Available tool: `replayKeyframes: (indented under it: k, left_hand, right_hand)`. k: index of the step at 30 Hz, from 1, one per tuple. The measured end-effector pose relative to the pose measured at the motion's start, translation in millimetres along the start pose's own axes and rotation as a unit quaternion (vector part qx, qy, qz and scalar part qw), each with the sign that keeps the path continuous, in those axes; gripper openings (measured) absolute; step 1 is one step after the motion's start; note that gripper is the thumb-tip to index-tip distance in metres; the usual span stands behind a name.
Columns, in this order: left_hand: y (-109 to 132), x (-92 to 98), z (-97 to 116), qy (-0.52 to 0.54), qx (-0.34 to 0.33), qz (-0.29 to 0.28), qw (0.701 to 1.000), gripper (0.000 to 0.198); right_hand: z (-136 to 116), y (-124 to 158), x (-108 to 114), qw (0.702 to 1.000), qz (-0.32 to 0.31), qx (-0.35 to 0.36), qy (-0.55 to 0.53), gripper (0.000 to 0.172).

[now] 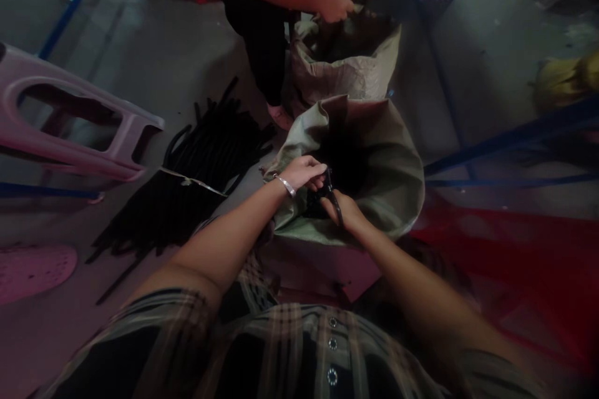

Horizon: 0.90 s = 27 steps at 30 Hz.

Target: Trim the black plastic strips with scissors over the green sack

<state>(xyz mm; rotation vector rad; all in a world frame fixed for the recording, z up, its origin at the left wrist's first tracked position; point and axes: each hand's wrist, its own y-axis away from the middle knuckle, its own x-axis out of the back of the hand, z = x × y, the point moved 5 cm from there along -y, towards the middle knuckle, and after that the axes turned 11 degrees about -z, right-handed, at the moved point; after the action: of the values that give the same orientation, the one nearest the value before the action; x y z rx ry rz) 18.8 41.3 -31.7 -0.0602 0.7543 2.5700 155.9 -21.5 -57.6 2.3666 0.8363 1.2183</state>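
Note:
My left hand (303,174), with a metal bangle (286,186) on its wrist, and my right hand (345,211) meet over the mouth of a green woven sack (393,181). Between them they grip a black rubber strip (333,198), which curves down towards the sack's dark inside. Most of the strip's length is hidden by my hands and the shadow. On the floor to the left lies a heap of black rubber strips (201,168), close to my left forearm.
A co-worker's hands (333,1) work with something black above a second, paler sack (344,72). A pink plastic stool (70,115) lies on its side at left, near a pink slipper (32,271). Blue metal rack bars (510,143) and a red sheet (505,249) lie at right.

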Motion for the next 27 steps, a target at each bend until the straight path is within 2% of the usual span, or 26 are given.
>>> replayKeyframes:
  k: [7, 16, 27]
  left_hand:
    - [2, -0.3, 3, -0.021, -0.001, -0.016, 1.0, 0.014]
    - [6, -9.9, 4, -0.027, 0.002, -0.026, 0.999, 0.012]
    - [7, -6.6, 6, -0.05, 0.008, -0.011, 0.999, 0.011]
  right_hand:
    - [1, 1, 3, 0.999, 0.029, 0.023, -0.006, 0.031]
    - [-1, 1, 3, 1.0, 0.01, 0.001, -0.002, 0.03]
    - [0, 4, 3, 0.998, 0.041, 0.016, 0.043, 0.022]
